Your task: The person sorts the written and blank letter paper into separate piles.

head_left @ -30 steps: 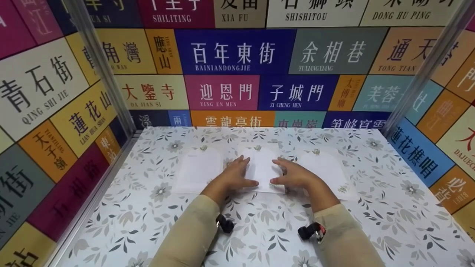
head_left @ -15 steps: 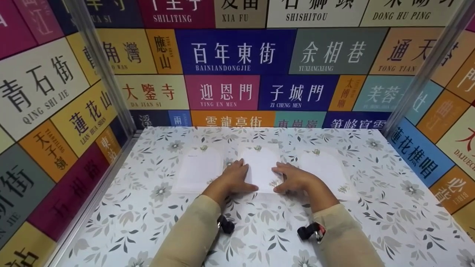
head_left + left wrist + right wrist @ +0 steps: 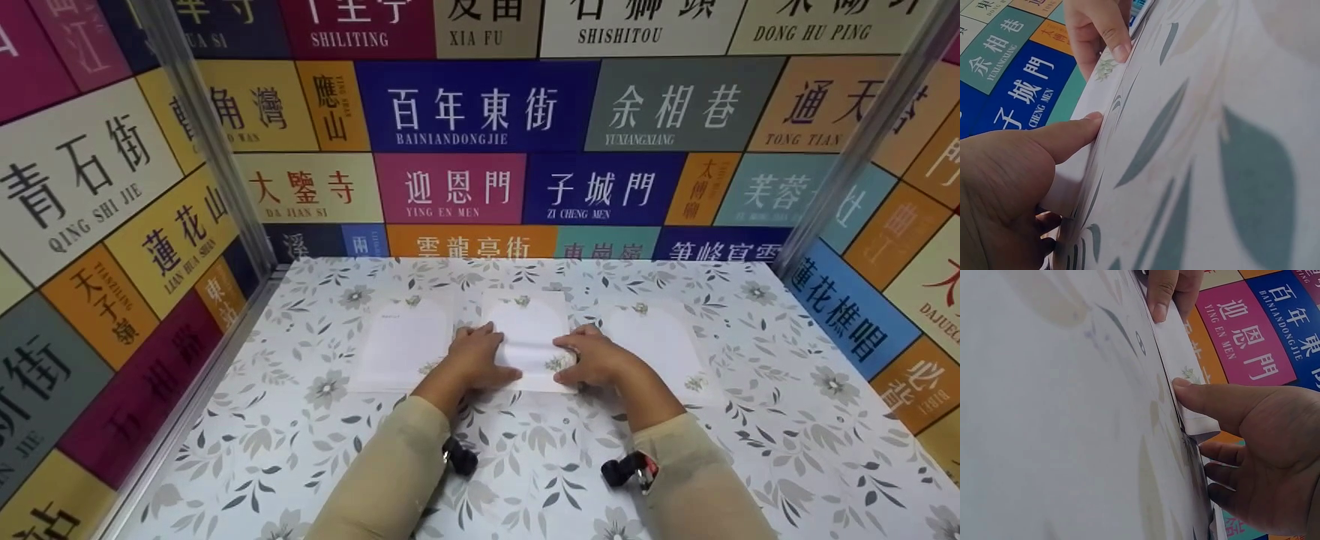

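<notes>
A printed sheet of letter paper [image 3: 526, 319] with a small floral design lies in the middle of the table. My left hand [image 3: 477, 360] pinches its left side, thumb at the near edge and fingers farther up. On the opposite side my right hand [image 3: 598, 358] pinches it the same way, beside the lower floral print. Between the hands the paper bows up in a crosswise ridge. In the right wrist view the sheet's side [image 3: 1202, 424] curls up between thumb and fingers. The left wrist view has the left thumb [image 3: 1075, 135] pressed on the paper's near edge.
Matching sheets lie flat on either side, one left [image 3: 405, 337] and one right [image 3: 649, 337]. The floral tablecloth [image 3: 525, 465] covers the table. Walls of coloured name panels [image 3: 472, 105] enclose the back and sides, with clear corner posts [image 3: 202, 142].
My hands have closed in on the middle sheet's sides; the right thumb has come down to the near corner. The sheet, flat before, now bulges across its middle.
</notes>
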Demonstrator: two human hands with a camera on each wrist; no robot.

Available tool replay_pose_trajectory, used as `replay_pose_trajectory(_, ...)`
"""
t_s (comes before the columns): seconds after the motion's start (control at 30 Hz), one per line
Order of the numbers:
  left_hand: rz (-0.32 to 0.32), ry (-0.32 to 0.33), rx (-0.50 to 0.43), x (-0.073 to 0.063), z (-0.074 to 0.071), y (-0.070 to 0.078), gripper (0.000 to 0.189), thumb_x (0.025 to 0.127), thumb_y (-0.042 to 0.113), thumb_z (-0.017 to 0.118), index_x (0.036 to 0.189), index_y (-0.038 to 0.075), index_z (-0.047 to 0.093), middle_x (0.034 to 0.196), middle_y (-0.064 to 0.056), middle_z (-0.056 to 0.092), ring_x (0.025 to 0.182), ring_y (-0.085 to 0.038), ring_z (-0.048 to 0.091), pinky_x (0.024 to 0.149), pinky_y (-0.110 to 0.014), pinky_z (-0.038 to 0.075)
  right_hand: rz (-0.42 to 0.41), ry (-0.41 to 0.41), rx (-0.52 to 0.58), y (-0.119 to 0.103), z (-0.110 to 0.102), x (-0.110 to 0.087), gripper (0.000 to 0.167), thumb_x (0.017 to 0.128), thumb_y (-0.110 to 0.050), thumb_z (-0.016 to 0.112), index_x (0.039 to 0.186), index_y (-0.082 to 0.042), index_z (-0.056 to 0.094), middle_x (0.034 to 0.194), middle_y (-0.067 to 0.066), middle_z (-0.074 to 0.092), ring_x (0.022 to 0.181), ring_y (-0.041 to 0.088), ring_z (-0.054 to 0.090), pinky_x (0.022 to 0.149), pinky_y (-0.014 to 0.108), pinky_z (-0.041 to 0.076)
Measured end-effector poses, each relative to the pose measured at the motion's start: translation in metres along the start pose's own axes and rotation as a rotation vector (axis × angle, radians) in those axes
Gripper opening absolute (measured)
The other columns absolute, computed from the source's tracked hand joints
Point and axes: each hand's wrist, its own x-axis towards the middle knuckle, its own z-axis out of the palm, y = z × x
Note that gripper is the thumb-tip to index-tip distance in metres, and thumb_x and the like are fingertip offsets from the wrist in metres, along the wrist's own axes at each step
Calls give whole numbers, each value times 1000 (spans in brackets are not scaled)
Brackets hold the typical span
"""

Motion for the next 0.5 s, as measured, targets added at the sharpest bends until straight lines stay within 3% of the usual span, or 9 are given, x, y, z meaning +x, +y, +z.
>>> replay_pose_trajectory(0.1,9,22,20,0,0,0,85,89,58,80,159,18,53,176,-5,35,157,-37,33,131,-50,33,21,33,-7,-2,0,-1,76,85,-35,90,153,-19,61,145,19,45,133,37,49,120,56,42)
replay_pose_trajectory(0.17,8,28,19,1,0,1,84,88,58,81,158,19,54,176,-5,37,156,-37,35,131,-50,34,33,37,-15,-3,-1,-2,75,85,-37,91,152,-21,62,141,18,48,129,35,50,119,55,44)
replay_pose_trajectory(0.4,-18,40,-34,3,2,1,83,86,57,84,156,20,57,175,-3,38,155,-34,35,131,-50,34,58,21,-4,-3,-2,-1,71,88,-36,88,152,-21,62,160,22,45,149,41,42,126,59,36)
replay_pose_trajectory(0.5,-36,39,-78,4,3,0,83,86,55,85,156,21,57,175,-2,38,156,-33,34,131,-50,33,55,24,3,-3,-2,0,71,89,-35,87,153,-18,61,161,22,46,150,42,42,128,60,35)
